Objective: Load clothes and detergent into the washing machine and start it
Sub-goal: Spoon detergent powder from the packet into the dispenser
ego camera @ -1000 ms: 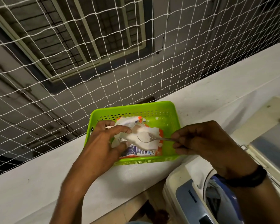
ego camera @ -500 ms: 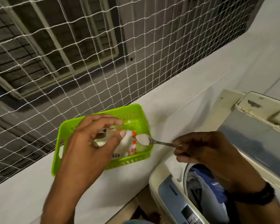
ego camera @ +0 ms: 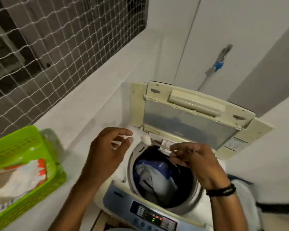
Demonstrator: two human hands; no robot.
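A top-loading washing machine stands open, its lid raised at the back. Blue and grey clothes lie in the drum. My right hand pinches a metal spoon heaped with white detergent powder, held over the drum's far rim. Beside it my left hand hovers with fingers apart, holding nothing. The white and orange detergent packet lies in a green basket on the ledge at the left.
The control panel at the machine's front shows a lit green digit and orange lights. A white ledge runs along the left under a rope net. A blue-tagged tap is on the wall behind.
My right hand carried the loaded spoon from the green basket rightward over the drum. My left hand let go of the packet and followed. The view swung right onto the machine.
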